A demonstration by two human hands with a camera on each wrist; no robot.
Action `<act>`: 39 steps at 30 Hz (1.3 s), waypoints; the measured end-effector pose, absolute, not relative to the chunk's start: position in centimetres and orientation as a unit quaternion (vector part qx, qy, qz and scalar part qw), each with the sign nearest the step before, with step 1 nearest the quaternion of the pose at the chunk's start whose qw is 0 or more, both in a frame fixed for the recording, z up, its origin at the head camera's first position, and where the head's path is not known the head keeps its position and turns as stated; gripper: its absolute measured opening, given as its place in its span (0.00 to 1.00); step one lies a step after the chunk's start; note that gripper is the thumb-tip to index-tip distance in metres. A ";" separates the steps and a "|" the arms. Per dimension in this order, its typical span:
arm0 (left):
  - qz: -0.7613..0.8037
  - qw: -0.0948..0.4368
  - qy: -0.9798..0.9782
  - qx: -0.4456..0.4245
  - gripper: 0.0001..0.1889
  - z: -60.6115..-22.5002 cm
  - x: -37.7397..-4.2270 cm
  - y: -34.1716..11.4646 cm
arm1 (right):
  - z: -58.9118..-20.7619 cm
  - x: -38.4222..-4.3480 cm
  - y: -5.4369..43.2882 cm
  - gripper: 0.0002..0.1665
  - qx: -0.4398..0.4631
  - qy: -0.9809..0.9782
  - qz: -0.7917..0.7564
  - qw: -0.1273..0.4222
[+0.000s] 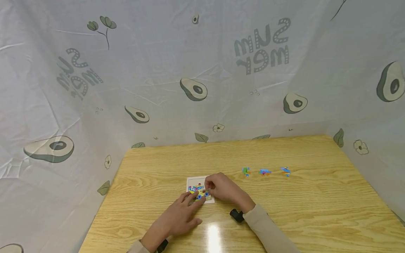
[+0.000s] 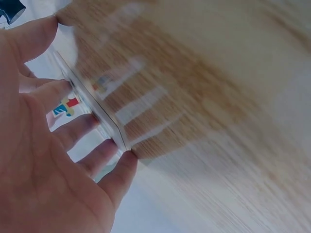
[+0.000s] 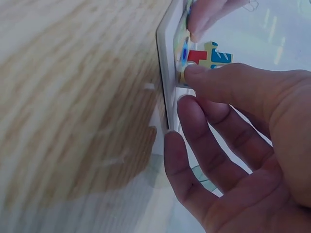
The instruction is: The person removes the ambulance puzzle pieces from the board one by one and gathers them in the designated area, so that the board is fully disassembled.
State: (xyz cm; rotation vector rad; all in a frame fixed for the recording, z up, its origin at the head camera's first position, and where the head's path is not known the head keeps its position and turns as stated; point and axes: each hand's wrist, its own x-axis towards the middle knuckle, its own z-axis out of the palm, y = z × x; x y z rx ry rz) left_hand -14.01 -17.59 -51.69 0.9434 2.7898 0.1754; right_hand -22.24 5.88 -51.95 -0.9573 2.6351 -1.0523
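Note:
A small white-bordered puzzle board (image 1: 211, 201) lies on the table, with a colourful vehicle picture partly filled in. My left hand (image 1: 180, 214) rests palm down over its lower left, fingers spread and fairly straight; in the left wrist view the fingertips (image 2: 129, 158) touch the board's edge. At the board's right side is my right hand (image 1: 226, 189), thumb and fingers bent together. Seen from the right wrist, a red, yellow and blue puzzle piece (image 3: 221, 57) stands up from the board, pinched at the right thumb (image 3: 197, 74). The opposing finger is hidden behind the thumb.
Three loose puzzle pieces lie in a row right of the board: a green and blue one (image 1: 245, 171), a blue and pink one (image 1: 264, 172) and a blue and orange one (image 1: 285, 171). A printed avocado cloth (image 1: 164, 70) hangs round the wooden table (image 1: 316, 207).

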 end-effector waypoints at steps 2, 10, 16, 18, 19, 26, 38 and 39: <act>0.060 0.094 0.941 0.319 0.35 -51.7 -14.0 -17.6 | -51.9 -22.3 5.9 0.10 -0.321 0.878 -0.346 0.074; 0.058 0.088 0.942 0.318 0.33 -51.6 -14.2 -17.6 | -51.7 -22.5 5.9 0.11 -0.325 0.873 -0.354 0.083; 0.030 0.076 0.947 0.311 0.30 -51.0 -14.2 -17.0 | -51.8 -22.8 6.1 0.06 -0.295 0.864 -0.392 0.110; 0.015 0.073 0.947 0.311 0.30 -50.8 -14.2 -16.7 | -51.8 -22.9 6.1 0.06 -0.282 0.860 -0.407 0.121; 0.010 0.073 0.947 0.311 0.30 -50.7 -14.1 -16.6 | -51.9 -22.9 6.2 0.06 -0.276 0.860 -0.411 0.123; -0.009 0.075 0.949 0.306 0.31 -51.0 -14.1 -16.5 | -51.8 -22.9 5.9 0.07 -0.248 0.864 -0.423 0.114; -0.028 0.047 0.947 0.315 0.31 -51.0 -13.8 -16.3 | -51.7 -22.5 5.4 0.08 -0.239 0.865 -0.431 0.096; -0.029 0.048 0.947 0.316 0.31 -50.9 -13.7 -16.3 | -51.7 -22.4 5.5 0.08 -0.253 0.868 -0.417 0.090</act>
